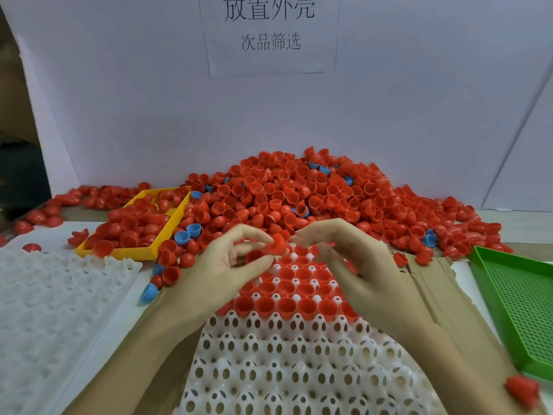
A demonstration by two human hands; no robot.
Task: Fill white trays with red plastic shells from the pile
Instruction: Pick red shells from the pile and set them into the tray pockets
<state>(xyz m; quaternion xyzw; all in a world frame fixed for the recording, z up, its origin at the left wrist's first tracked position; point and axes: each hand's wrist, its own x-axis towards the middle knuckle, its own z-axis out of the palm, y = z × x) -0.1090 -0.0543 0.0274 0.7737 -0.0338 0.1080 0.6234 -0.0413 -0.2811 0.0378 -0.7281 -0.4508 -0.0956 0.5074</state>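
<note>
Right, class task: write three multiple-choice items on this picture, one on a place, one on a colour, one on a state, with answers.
1. Where is the green perforated plastic tray? A far left B right edge C on the pile
2. What colour are the few odd shells among the red plastic shells? A blue B green C white
3. The white moulded tray under the hands is: A full B empty C partly filled

B: it lies at the right edge. A: blue ones dot the pile. C: only the far rows hold shells.
</note>
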